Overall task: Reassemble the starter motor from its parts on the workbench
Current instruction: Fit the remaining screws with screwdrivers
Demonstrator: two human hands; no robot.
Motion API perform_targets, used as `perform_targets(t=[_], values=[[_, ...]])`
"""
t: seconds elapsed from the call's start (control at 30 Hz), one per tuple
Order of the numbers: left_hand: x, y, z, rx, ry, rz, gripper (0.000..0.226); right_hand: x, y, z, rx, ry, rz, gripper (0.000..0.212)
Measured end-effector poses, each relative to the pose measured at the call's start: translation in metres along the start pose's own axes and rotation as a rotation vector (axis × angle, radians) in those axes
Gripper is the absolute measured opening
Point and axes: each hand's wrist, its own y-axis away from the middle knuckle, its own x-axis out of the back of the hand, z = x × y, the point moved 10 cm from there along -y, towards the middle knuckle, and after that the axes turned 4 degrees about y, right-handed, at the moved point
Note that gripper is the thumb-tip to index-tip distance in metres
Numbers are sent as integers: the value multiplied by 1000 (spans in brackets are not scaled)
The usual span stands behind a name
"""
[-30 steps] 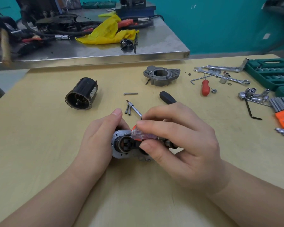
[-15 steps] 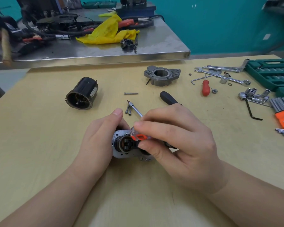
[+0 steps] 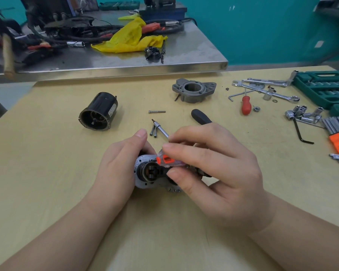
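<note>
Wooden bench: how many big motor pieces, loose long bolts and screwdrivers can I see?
Big motor pieces: 3 (black cylindrical housing, grey cast metal bracket, silver gear assembly in the left hand)
Loose long silver bolts: 3
Screwdrivers: 3 (red-handled screwdriver, black-handled screwdriver, clear orange-cored screwdriver in the right hand)
Total: 9

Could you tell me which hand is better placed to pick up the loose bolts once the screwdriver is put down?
Probably the right hand: the bolts lie just beyond its fingertips, while the left hand steadies the assembly.
</note>
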Motion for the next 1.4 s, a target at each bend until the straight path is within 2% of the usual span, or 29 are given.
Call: perform_targets(t=[0.17, 0.33, 0.53, 0.77, 0.93, 1.13, 1.3, 1.4], values=[[1, 0, -1, -3, 25, -1, 68, -3, -2, -5, 33, -2, -9, 22], [1, -3, -2, -12, 17, 6, 67, 1, -3, 1, -20, 30, 12, 20], [1, -4, -2, -19, 10, -6, 61, -3, -2, 0, -48, 18, -6, 16], [1, 1, 2, -50, -41, 52, 52, -2, -2, 2, -87, 21, 12, 14], [1, 3, 6, -93, -70, 88, 51, 3, -4, -8, -56, 181, 72, 9], [2, 3, 7, -86, -71, 99, 52, 5, -1, -8, -54, 219, 104, 10], [-1, 0, 10, -54, -90, 54, 53, 4, 1, -17, 50, 308, 117, 13], [-1, -3, 9, -18, -87, 35, 42, 11, 2, -19, 72, 304, 150, 15]])
